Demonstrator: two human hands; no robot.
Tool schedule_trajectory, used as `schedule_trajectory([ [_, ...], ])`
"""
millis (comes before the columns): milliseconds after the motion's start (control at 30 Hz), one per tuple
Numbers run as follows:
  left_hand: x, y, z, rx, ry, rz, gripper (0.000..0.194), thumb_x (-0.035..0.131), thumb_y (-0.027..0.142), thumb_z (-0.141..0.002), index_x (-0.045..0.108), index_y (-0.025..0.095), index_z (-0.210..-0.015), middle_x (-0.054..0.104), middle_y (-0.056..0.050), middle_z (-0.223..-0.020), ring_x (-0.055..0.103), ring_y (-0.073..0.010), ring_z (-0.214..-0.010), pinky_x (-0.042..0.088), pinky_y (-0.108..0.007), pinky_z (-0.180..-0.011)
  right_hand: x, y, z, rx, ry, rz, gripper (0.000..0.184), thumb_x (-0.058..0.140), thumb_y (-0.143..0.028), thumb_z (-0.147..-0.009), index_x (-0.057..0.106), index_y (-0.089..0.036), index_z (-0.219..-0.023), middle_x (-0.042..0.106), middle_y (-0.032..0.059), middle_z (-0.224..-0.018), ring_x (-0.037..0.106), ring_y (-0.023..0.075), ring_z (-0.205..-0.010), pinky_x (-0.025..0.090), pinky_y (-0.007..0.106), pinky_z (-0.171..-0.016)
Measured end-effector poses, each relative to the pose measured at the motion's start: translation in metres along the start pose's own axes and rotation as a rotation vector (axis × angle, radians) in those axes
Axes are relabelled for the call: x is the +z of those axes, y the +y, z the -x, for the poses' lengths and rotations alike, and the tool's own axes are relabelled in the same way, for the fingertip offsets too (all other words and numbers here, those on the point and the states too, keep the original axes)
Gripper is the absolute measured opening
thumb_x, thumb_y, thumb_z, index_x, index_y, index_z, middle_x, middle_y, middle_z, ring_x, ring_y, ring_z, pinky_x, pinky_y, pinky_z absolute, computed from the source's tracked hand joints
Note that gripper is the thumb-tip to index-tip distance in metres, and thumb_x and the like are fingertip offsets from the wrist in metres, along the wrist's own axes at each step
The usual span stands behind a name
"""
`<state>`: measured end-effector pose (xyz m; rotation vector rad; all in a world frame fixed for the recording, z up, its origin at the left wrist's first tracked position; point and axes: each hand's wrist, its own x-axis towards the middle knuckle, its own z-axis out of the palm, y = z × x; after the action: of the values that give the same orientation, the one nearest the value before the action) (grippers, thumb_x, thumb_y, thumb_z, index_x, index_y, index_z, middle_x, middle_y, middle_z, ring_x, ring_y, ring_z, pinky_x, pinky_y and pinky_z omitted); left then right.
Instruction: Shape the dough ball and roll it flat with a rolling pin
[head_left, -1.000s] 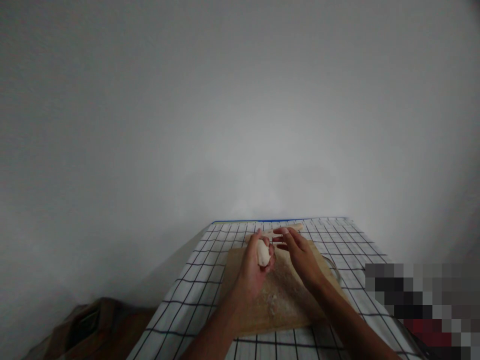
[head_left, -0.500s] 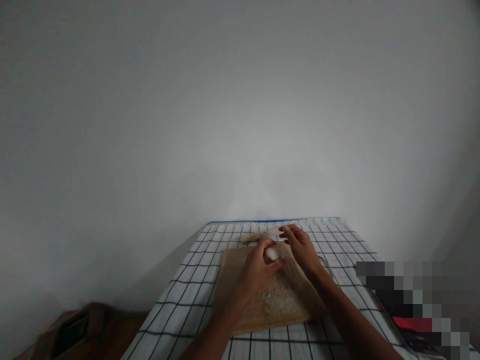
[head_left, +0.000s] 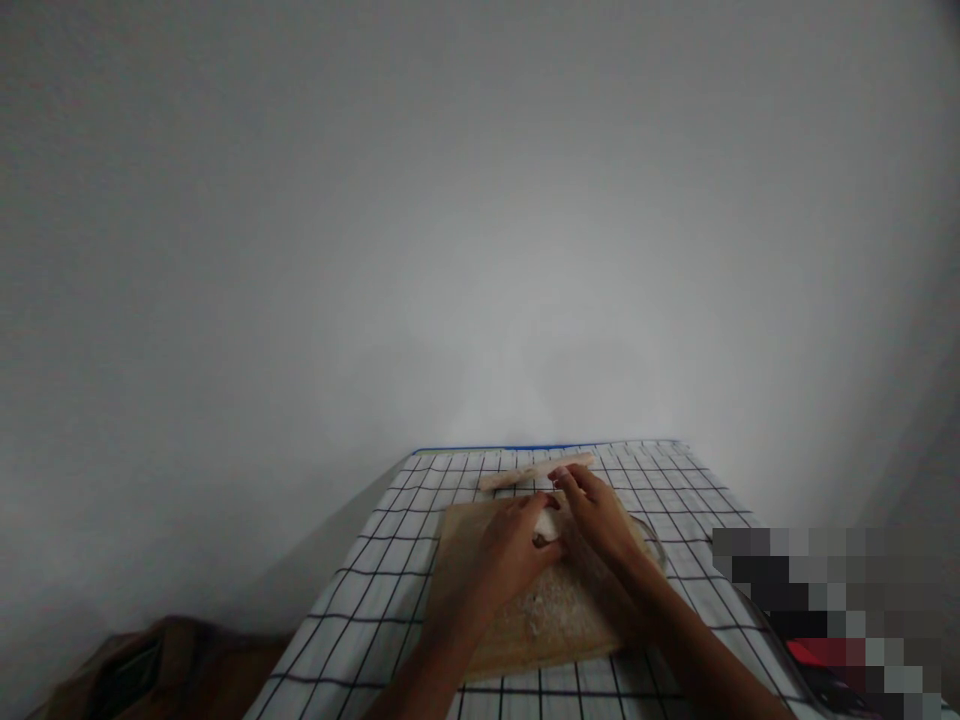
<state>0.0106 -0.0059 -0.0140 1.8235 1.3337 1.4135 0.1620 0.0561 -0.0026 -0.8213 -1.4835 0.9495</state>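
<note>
My left hand (head_left: 514, 550) curls around a pale lump of dough (head_left: 546, 524), with thumb and fingers on either side of it. Right beside it, my right hand (head_left: 596, 512) has its fingers bent and the fingertips drawn together just past the dough. Whether anything is pinched there is too small to make out. Both hands are above a wooden board (head_left: 465, 530). White flour (head_left: 536, 610) is scattered over the board's near half. Beyond the board lies a floured rolling pin (head_left: 517, 477), its right part close behind my right fingertips.
A checked white cloth (head_left: 382, 570) covers the table, which meets a plain wall (head_left: 480, 250). A clear curved rim (head_left: 652, 540) shows behind my right forearm. Dark and red items (head_left: 817, 652), partly blurred out, are at right. Something brown (head_left: 172, 650) stands low at left.
My right hand has come slightly nearer and down toward the left hand, showing more of the rolling pin's right end. The left hand has shifted slightly left and still holds the dough.
</note>
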Motion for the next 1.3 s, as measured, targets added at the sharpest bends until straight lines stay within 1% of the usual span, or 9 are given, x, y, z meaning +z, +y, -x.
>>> schedule_trajectory([
  [167, 0.000, 0.009, -0.005, -0.061, -0.006, 0.098, 0.030, 0.082, 0.023, -0.071, 0.070, 0.027, -0.098, 0.073, -0.003, -0.094, 0.067, -0.0263, -0.087, 0.048, -0.033, -0.076, 0.004, 0.001, 0.001, 0.079, -0.022, -0.125, 0.041, 0.066, -0.063, -0.087, 0.078, -0.024, -0.090, 0.075, 0.0073, -0.097, 0.067, 0.0260, -0.094, 0.052, 0.038, -0.087],
  [333, 0.007, 0.026, -0.004, -0.115, -0.012, 0.318, 0.028, 0.072, 0.043, -0.085, 0.063, 0.022, -0.101, 0.069, -0.004, -0.093, 0.065, -0.0210, -0.080, 0.049, -0.029, -0.067, 0.023, -0.006, 0.012, 0.333, -0.074, -0.530, 0.060, 0.052, -0.074, -0.091, 0.075, -0.021, -0.107, 0.074, 0.0106, -0.115, 0.069, 0.0269, -0.104, 0.055, 0.040, -0.090],
  [567, 0.007, 0.032, 0.000, 0.231, 0.128, -0.170, 0.028, 0.070, 0.050, -0.089, 0.069, 0.023, -0.098, 0.065, -0.011, -0.115, 0.057, -0.0322, -0.119, 0.045, -0.045, -0.104, 0.039, -0.033, 0.028, 0.470, -0.117, -0.951, 0.063, 0.049, -0.076, -0.091, 0.074, -0.022, -0.112, 0.077, 0.0096, -0.112, 0.072, 0.0286, -0.106, 0.054, 0.042, -0.097],
  [700, 0.003, 0.027, 0.001, 0.241, 0.236, -0.361, 0.038, 0.062, 0.049, -0.096, 0.064, 0.025, -0.124, 0.049, -0.013, -0.152, 0.036, -0.0342, -0.148, 0.032, -0.052, -0.119, 0.038, -0.041, 0.031, 0.451, -0.228, -0.957, 0.063, 0.048, -0.075, -0.093, 0.074, -0.021, -0.110, 0.075, 0.0105, -0.119, 0.071, 0.0271, -0.109, 0.055, 0.038, -0.093],
  [833, 0.001, 0.028, 0.002, 0.246, 0.285, -0.409, 0.056, 0.061, 0.047, -0.097, 0.048, 0.025, -0.146, 0.036, -0.014, -0.164, 0.023, -0.0345, -0.156, 0.015, -0.057, -0.125, 0.040, -0.039, 0.033, 0.485, -0.258, -0.800, 0.059, 0.059, -0.072, -0.089, 0.075, -0.016, -0.096, 0.078, 0.0095, -0.092, 0.073, 0.0216, -0.083, 0.054, 0.029, -0.074],
  [900, 0.000, 0.030, 0.000, 0.220, 0.319, -0.332, 0.050, 0.058, 0.047, -0.099, 0.051, 0.025, -0.143, 0.043, -0.013, -0.160, 0.028, -0.0336, -0.154, 0.017, -0.056, -0.125, 0.042, -0.035, 0.032, 0.507, -0.167, -0.758, 0.055, 0.067, -0.070, -0.085, 0.072, -0.015, -0.081, 0.074, 0.0063, -0.076, 0.068, 0.0174, -0.067, 0.051, 0.026, -0.062],
  [1000, -0.001, 0.030, -0.004, 0.068, 0.375, -0.108, 0.044, 0.041, 0.050, -0.105, 0.055, 0.025, -0.138, 0.056, -0.012, -0.147, 0.048, -0.0284, -0.140, 0.034, -0.049, -0.118, 0.041, -0.032, 0.028, 0.547, -0.069, -0.786, 0.052, 0.074, -0.067, -0.077, 0.061, -0.018, -0.065, 0.066, 0.0016, -0.061, 0.061, 0.0143, -0.053, 0.044, 0.023, -0.048],
  [1167, 0.003, 0.026, -0.008, -0.126, 0.380, 0.127, 0.050, 0.032, 0.057, -0.106, 0.064, 0.023, -0.124, 0.064, -0.010, -0.135, 0.054, -0.0261, -0.132, 0.042, -0.044, -0.112, 0.030, -0.041, 0.024, 0.510, -0.020, -0.819, 0.057, 0.069, -0.070, -0.079, 0.050, -0.021, -0.059, 0.054, -0.0025, -0.047, 0.049, 0.0117, -0.037, 0.027, 0.021, -0.035],
  [1300, 0.004, 0.022, -0.009, -0.124, 0.212, 0.191, 0.046, 0.039, 0.057, -0.104, 0.067, 0.021, -0.112, 0.072, -0.009, -0.112, 0.068, -0.0225, -0.100, 0.054, -0.034, -0.084, 0.019, -0.041, 0.015, 0.441, 0.064, -0.825, 0.055, 0.065, -0.068, -0.085, 0.050, -0.021, -0.059, 0.052, -0.0026, -0.044, 0.048, 0.0117, -0.036, 0.029, 0.021, -0.034],
])
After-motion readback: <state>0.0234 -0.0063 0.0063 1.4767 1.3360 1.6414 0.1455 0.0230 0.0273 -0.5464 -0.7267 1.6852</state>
